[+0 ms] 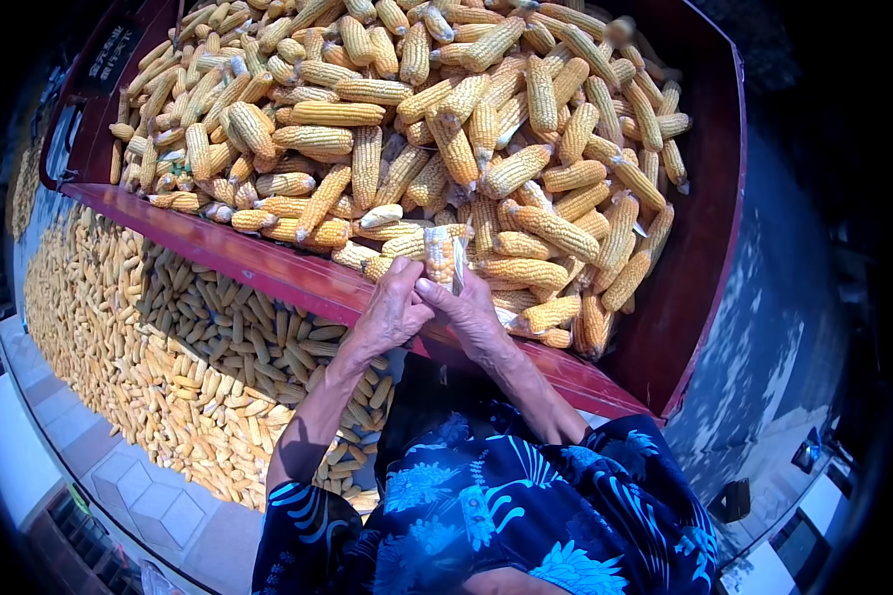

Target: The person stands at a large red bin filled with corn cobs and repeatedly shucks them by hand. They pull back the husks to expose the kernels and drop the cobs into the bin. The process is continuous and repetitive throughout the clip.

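Both my hands meet over the near wall of a red metal cart bed point(298, 279). An ear of corn point(439, 256) with pale yellow kernels stands up between them, its lower end hidden by my fingers. A strip of dry husk point(458, 260) runs along its right side. My right hand point(470, 309) wraps the ear and husk, thumb pointing left across the base. My left hand point(392, 309) has its fingers curled close against the ear's lower left; whether it pinches husk there is hidden. Just beyond lies a heap of husked corn ears point(417, 149) filling the bed.
Many more corn ears point(171, 357) are spread on the ground to the left, partly in the cart's shadow. Paved tiles point(149, 506) border them. The cart's right wall point(703, 223) rises beside the heap, with concrete ground point(766, 335) beyond. A dark object point(731, 500) sits lower right.
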A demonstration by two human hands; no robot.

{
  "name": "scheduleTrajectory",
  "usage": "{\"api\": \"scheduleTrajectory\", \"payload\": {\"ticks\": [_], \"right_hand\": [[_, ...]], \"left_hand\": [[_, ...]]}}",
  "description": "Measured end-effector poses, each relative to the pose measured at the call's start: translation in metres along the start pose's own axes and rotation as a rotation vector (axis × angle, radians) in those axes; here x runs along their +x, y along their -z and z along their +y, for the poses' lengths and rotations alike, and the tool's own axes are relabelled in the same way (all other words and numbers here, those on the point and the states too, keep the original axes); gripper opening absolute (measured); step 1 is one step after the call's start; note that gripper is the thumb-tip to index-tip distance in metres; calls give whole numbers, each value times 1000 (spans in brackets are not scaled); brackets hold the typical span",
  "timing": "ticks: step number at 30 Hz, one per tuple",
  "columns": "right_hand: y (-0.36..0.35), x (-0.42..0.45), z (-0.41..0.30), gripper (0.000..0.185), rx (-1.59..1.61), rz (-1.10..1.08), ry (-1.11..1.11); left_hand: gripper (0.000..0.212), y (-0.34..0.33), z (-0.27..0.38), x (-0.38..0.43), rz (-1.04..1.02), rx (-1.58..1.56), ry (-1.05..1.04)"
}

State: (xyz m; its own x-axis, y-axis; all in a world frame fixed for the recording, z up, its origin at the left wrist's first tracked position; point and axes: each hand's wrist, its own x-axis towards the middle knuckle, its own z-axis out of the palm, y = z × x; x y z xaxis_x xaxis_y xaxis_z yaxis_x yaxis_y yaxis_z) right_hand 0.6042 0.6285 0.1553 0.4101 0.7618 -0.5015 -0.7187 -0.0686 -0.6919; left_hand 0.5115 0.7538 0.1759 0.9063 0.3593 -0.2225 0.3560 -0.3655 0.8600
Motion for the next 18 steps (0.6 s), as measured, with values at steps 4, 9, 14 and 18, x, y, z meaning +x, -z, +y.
{"api": "scheduleTrajectory", "payload": {"ticks": [4,9,14,18], "right_hand": [[36,-13,-18,34,-121,92,-80],[114,-61,-41,19,-329,512,-39],[168,-134,-40,32,-1114,582,268],[183,-165,-18,43,-1284,443,384]], "left_hand": [[47,-2,-2,3,-167,-64,-32],[61,60,-52,55,-124,406,247],[56,98,-161,107,-49,868,647],[69,93,-232,121,30,696,834]]}}
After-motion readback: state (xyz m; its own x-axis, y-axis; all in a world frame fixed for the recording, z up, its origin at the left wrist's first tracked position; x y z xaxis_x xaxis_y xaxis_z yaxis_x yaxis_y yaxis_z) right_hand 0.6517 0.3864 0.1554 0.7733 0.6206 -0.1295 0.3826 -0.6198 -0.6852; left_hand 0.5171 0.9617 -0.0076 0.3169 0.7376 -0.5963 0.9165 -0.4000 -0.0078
